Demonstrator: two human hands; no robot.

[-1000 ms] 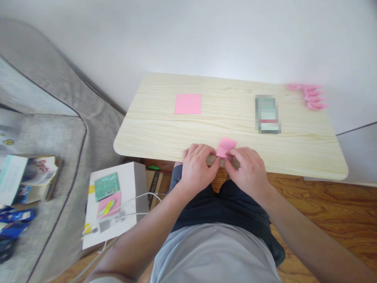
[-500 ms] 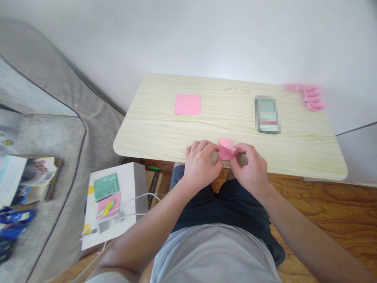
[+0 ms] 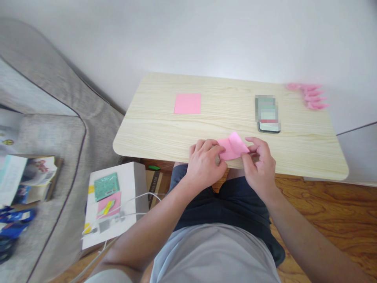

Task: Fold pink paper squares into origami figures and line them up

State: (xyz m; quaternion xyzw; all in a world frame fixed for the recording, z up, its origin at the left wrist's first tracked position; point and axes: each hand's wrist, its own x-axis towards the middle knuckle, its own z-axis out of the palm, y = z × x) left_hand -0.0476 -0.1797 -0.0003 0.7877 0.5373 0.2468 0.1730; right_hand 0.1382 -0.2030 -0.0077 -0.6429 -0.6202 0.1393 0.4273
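A pink sheet of paper [image 3: 229, 147], creased and partly unfolded, lies at the front edge of the table between my hands. My left hand [image 3: 205, 162] holds its left end, fingers pressed on top and thumb at the near side. My right hand [image 3: 259, 167] pinches the right corner between thumb and finger, and that end of the paper lifts up from the tabletop. Farther back on the left lies a flat pink paper square [image 3: 187, 103].
A pixelated phone [image 3: 267, 114] lies on the pale wooden table [image 3: 153, 129]. Several folded pink paper pieces [image 3: 315, 98] sit at its back right corner. Left and lower, a white box [image 3: 118, 232] bears a green packet [image 3: 106, 186] and cables, beside a grey sofa [image 3: 61, 157].
The pink paper was a small folded piece and is now opened out wider. My right hand has moved right, pulling its corner; my left hand shifted slightly right.
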